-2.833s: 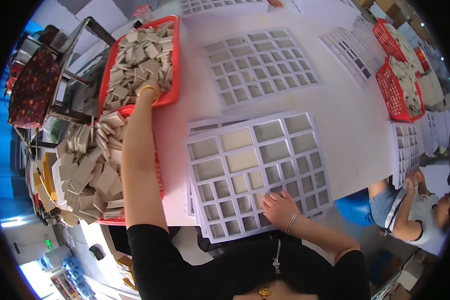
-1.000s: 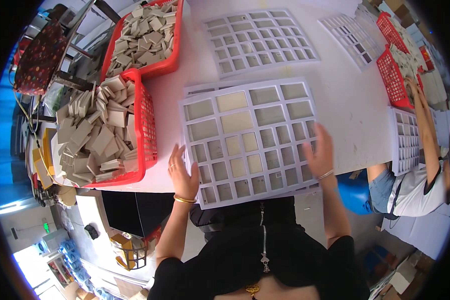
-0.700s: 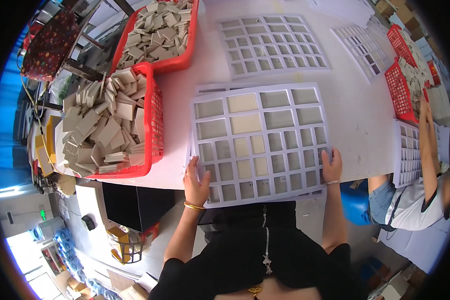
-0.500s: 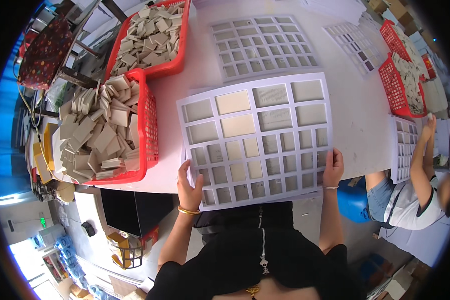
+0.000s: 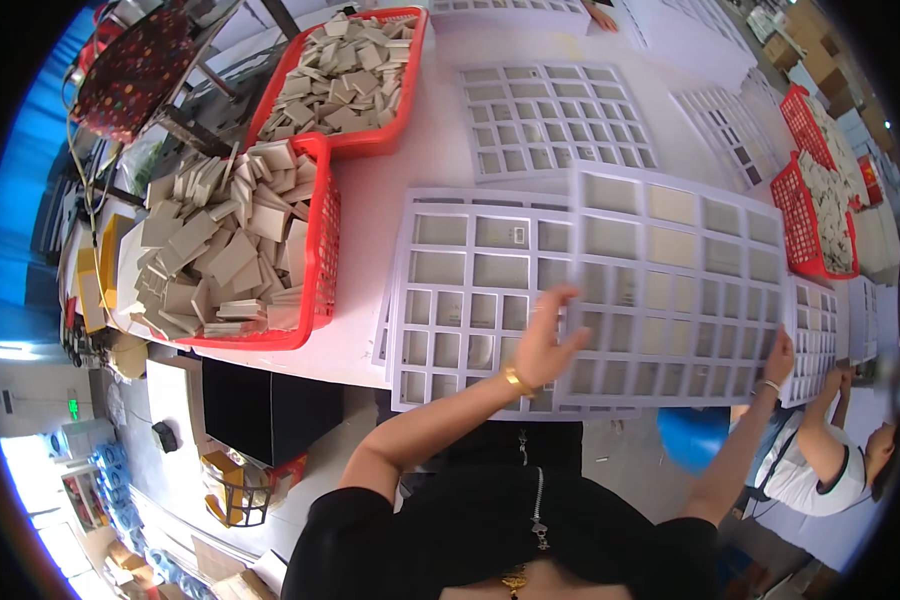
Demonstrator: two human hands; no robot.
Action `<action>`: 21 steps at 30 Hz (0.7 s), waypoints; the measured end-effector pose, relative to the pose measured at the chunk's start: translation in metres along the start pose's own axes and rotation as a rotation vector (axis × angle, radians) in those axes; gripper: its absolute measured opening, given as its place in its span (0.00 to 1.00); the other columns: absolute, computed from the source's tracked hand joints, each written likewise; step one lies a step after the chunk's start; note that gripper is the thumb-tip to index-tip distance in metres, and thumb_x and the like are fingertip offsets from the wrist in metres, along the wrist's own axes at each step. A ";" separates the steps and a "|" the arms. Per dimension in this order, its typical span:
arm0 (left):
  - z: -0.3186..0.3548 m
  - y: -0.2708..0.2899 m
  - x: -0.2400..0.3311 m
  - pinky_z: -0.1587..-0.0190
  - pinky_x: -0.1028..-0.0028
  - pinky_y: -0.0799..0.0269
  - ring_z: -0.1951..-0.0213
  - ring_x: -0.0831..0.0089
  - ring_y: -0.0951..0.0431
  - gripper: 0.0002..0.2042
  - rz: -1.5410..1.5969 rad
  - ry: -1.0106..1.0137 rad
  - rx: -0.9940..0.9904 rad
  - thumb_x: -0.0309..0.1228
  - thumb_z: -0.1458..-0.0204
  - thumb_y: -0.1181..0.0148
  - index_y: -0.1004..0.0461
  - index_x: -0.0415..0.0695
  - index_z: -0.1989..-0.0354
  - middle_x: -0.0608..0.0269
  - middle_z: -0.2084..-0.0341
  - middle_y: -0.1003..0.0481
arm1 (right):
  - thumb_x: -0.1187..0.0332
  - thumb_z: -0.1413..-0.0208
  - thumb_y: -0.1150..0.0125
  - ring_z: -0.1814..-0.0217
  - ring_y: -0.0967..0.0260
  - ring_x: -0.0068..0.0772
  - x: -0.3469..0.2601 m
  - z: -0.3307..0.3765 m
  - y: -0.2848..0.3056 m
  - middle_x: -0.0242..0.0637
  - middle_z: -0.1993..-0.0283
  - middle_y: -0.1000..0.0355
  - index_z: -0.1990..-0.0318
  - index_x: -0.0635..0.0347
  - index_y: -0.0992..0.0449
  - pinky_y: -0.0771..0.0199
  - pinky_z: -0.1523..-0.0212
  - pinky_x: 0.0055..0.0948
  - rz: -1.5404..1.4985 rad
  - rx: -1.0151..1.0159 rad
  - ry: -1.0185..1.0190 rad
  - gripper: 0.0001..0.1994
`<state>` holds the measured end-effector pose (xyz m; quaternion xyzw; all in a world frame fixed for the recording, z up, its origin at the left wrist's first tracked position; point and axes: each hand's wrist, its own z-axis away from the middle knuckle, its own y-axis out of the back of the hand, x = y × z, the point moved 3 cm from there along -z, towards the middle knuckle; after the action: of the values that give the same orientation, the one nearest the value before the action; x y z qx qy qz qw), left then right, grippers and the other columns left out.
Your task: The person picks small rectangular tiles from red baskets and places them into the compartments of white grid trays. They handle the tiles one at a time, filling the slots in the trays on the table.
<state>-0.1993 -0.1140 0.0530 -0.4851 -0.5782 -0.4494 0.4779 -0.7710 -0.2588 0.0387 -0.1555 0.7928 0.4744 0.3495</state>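
A white grid panel (image 5: 678, 262) with rectangular windows, slightly blurred, is held over the right part of the table. My right hand (image 5: 778, 358) grips its lower right edge. My left hand (image 5: 545, 342) is beside its left edge, fingers spread and slightly blurred; whether they touch the edge I cannot tell. Beneath that hand lies another white grid panel (image 5: 470, 290), partly covered by the held one, with more sheets showing under its left side. Most windows look grey; a column in the held panel looks cream.
Two red baskets on the left, a near one (image 5: 322, 250) and a far one (image 5: 410, 90), hold many pale flat tiles. Another grid panel (image 5: 560, 120) lies farther back. More red baskets (image 5: 798, 215) stand at the right, where a co-worker (image 5: 820, 465) is at work. Another person's hand (image 5: 602, 18) shows at the back.
The held panel has moved right, uncovering the grid panel beneath. My left hand has come right and its fingers have spread; my right hand has moved right with the panel.
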 end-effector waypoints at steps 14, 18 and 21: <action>0.006 0.081 0.064 0.45 0.68 0.36 0.45 0.56 0.31 0.23 -0.237 -0.223 0.046 0.18 0.55 0.42 0.35 0.42 0.47 0.51 0.47 0.32 | 0.61 0.43 0.41 0.39 0.38 0.40 -0.108 0.004 -0.081 0.48 0.38 0.39 0.37 0.64 0.40 0.39 0.39 0.35 0.079 -0.137 0.321 0.28; 0.022 0.212 0.093 0.52 0.69 0.30 0.56 0.62 0.23 0.16 -0.780 -0.349 0.384 0.13 0.60 0.42 0.26 0.40 0.60 0.56 0.60 0.24 | 0.65 0.44 0.40 0.43 0.35 0.37 -0.198 0.056 -0.147 0.42 0.38 0.37 0.39 0.61 0.39 0.37 0.42 0.33 -0.080 -0.297 0.366 0.27; 0.016 0.326 0.096 0.57 0.63 0.30 0.59 0.55 0.25 0.13 -1.007 -0.213 0.533 0.22 0.56 0.40 0.27 0.43 0.60 0.54 0.64 0.25 | 0.69 0.46 0.40 0.46 0.34 0.34 -0.267 0.092 -0.183 0.39 0.40 0.36 0.40 0.59 0.37 0.35 0.44 0.33 -0.166 -0.402 0.482 0.25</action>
<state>0.1151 -0.0443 0.1643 -0.0559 -0.8759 -0.4089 0.2500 -0.4394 -0.2942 0.0805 -0.3933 0.7278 0.5409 0.1515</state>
